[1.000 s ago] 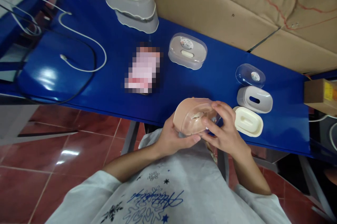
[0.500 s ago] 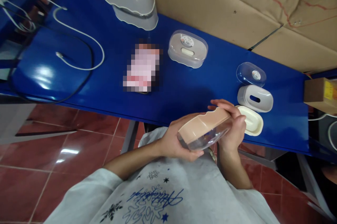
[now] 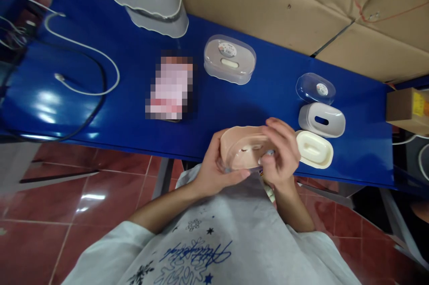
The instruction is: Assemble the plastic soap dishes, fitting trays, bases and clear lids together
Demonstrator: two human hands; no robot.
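Above the near edge of the table I hold a peach oval soap box (image 3: 239, 133) with a clear lid, tilted on its side. My left hand (image 3: 212, 171) wraps round its left end, with the thumb along the lid side. My right hand (image 3: 281, 153) grips the right end, fingers over the rim and thumb on the clear part. Just right of that hand lies a cream oval tray (image 3: 315, 149). Behind the tray are a white oval holder (image 3: 338, 122) with a slot and a loose clear lid (image 3: 310, 86) bearing a round label.
A covered grey soap box (image 3: 219, 70) sits mid-table. At the back left, more grey boxes (image 3: 161, 26) are stacked. A blurred-out phone-like object (image 3: 170, 86) lies left of centre, near a white cable (image 3: 115, 77). Cardboard (image 3: 261, 12) lines the back; a carton (image 3: 400, 108) stands right.
Both hands turned the peach box so its side and wavy rim faced me, then tilted it back. The right fingers shifted over its right end. The camera view moved slightly.
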